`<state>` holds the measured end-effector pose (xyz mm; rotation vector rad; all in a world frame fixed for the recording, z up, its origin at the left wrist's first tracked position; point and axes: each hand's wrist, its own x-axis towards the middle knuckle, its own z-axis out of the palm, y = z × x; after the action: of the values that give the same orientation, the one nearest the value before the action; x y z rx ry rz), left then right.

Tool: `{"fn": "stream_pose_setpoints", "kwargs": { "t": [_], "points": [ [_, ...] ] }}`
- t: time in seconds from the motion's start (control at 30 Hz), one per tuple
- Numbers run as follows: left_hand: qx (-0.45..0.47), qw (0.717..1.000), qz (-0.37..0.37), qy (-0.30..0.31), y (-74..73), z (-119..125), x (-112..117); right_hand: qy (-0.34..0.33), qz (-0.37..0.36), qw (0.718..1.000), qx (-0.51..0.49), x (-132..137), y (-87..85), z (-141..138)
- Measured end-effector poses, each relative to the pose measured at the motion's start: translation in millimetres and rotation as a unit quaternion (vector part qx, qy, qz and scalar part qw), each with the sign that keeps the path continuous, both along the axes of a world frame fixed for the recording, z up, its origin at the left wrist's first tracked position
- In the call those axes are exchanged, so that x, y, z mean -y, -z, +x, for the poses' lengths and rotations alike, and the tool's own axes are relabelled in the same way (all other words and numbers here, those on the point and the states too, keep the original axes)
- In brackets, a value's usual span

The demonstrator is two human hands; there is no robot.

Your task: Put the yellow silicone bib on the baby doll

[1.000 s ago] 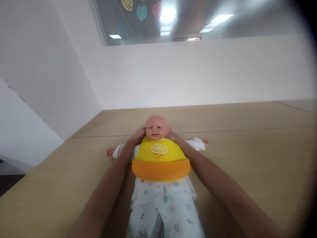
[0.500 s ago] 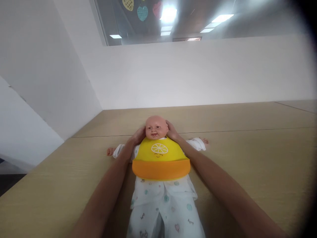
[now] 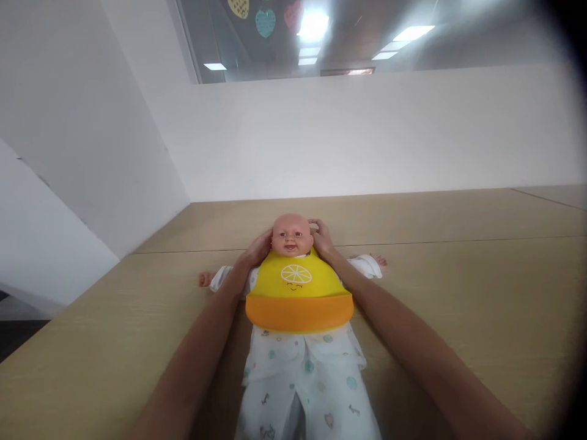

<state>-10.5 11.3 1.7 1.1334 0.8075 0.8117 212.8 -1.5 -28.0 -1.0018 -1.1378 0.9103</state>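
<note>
Trousers: the white patterned trousers (image 3: 307, 385) fill the lower centre of the frame, lying flat on the worktop (image 3: 458, 275); both forearms run up past them on either side.
Bib: the yellow and orange bib (image 3: 298, 296) lies over the chest in the centre of the frame, its orange pocket lowest, its neck end tucked under the chin.
Doll: the doll (image 3: 292, 235) lies on its back at mid-frame, face up, both arms spread flat to the sides.
Left hand: the left hand (image 3: 257, 249) cups the doll's head and neck from the left of the frame; its fingers go behind the neck, so whether they pinch a bib strap cannot be told.
Right hand: the right hand (image 3: 322, 239) rests against the other side of the head, fingers curled up by the temple; what the fingertips hold is hidden.
Hands together: the 2 hands are apart, 1 on each side of the head.
Risk, bib: a pull behind the neck would likely drag the bib askew.
Risk, head: uneven pressure from either hand could roll the head sideways.
Wall: a white wall (image 3: 367, 134) rises beyond the worktop.
</note>
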Motion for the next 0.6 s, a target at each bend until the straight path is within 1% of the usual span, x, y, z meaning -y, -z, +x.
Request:
{"fn": "stream_pose_setpoints", "kwargs": {
  "t": [0.1,0.23,0.33,0.4,0.47,0.6],
  "points": [
    [0.017,1.000,0.001,0.002,2.1,1.2,-2.4,-0.008,-0.002,1.000,-0.016,1.2,-1.2,-1.4],
    [0.027,0.999,0.002,-0.023,5.0,2.2,-4.8,-0.013,0.007,0.999,-0.034,2.5,-1.9,-2.3],
    [0.026,0.999,-0.003,-0.020,7.8,1.5,-7.0,-0.007,0.005,1.000,-0.017,2.4,-1.9,-1.5],
    [0.025,0.999,0.017,-0.027,9.3,0.6,-8.6,0.003,0.003,1.000,0.006,2.1,-1.6,-0.5],
    [0.012,0.998,0.045,-0.049,9.7,0.2,-9.5,0.006,-0.002,1.000,0.018,1.9,-1.3,0.5],
    [-0.015,0.995,0.072,-0.064,6.0,1.6,-7.2,0.007,-0.013,1.000,0.008,2.0,-1.3,1.4]
  ]
}}
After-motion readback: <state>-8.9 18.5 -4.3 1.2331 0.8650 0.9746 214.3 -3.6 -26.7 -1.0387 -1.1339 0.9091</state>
